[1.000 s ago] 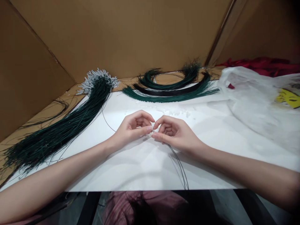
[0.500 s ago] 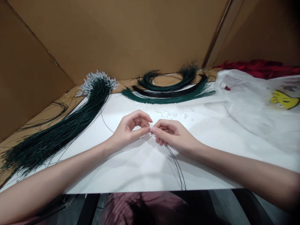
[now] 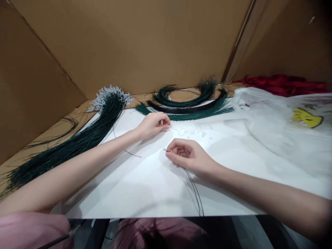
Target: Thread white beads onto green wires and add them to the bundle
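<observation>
Right hand (image 3: 190,154) pinching few dark wires (image 3: 194,188), tails reaching near edge of white tabletop (image 3: 109,197). Left hand (image 3: 153,126) at scattered white beads (image 3: 190,132), fingertips close together; can't tell whether any bead's caught. Beyond: green wire bundle (image 3: 77,148) left, plastic bag (image 3: 272,138) right.

Right hand (image 3: 188,154) has thin dark wires (image 3: 192,183) in its grip, short ends poking past thumb, tails running to near edge of white worktop (image 3: 116,197). Left hand (image 3: 151,127) beside scattered white bits (image 3: 191,132), contact unclear. White-tipped green bundle (image 3: 77,145) left, curved bundles (image 3: 186,110) back, plastic bag (image 3: 275,145) right.
</observation>
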Motion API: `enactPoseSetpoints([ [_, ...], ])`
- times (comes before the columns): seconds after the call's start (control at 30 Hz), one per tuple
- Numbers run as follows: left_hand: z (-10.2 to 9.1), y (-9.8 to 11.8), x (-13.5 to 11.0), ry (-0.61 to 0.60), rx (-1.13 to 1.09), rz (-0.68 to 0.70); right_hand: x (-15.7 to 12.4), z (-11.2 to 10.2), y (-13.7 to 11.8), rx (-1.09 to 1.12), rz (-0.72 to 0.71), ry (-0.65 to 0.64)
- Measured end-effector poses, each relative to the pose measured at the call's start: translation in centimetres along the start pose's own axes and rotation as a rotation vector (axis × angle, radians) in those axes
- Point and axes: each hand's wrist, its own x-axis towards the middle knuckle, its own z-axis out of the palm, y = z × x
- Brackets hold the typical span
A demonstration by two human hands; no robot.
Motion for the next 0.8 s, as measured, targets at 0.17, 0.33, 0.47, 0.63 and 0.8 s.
enactPoseSetpoints([
  [0.17,1.2,-0.6,0.7,-0.025,0.041,0.067,0.1,0.2,-0.1,0.017,0.011,-0.006],
  [0.33,1.4,-0.6,1.1,-0.016,0.070,0.101,0.0,0.2,-0.2,-0.001,0.004,-0.001],
  [0.47,1.5,-0.8,1.5,-0.008,0.087,0.096,0.0,0.1,-0.1,-0.008,0.005,0.004],
  [0.63,1.6,-1.0,1.7,-0.017,0.064,0.084,0.0,0.0,0.0,0.003,0.006,0.004],
  [0.8,0.9,0.6,0.5,0.032,-0.219,-0.072,0.1,0.0,0.2,0.000,-0.013,0.007],
])
